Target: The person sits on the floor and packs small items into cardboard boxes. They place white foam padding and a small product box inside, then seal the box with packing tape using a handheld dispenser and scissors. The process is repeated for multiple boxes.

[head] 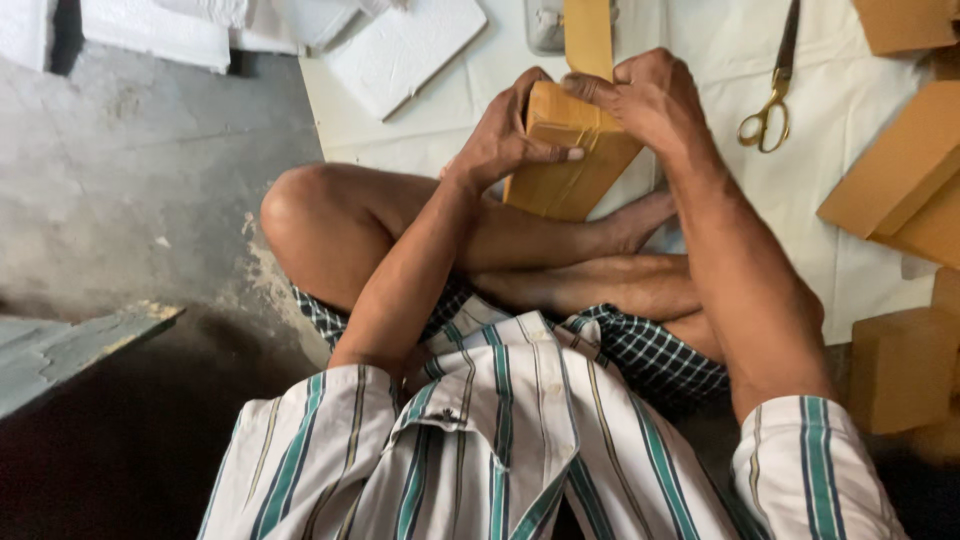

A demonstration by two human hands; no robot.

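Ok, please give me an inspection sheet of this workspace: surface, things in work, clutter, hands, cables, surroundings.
Surface: white sheet spread on a grey concrete floor.
Job's things: tan box wrapped in clear tape, propped above the crossed legs; tan tape strip runs up from it.
Clutter: scissors on the sheet; tan boxes at right; white slabs at top.
Grips: left hand clasps the box's side; right hand presses its top end.
Cables: nothing seen.
Surroundings: grey ledge at left.
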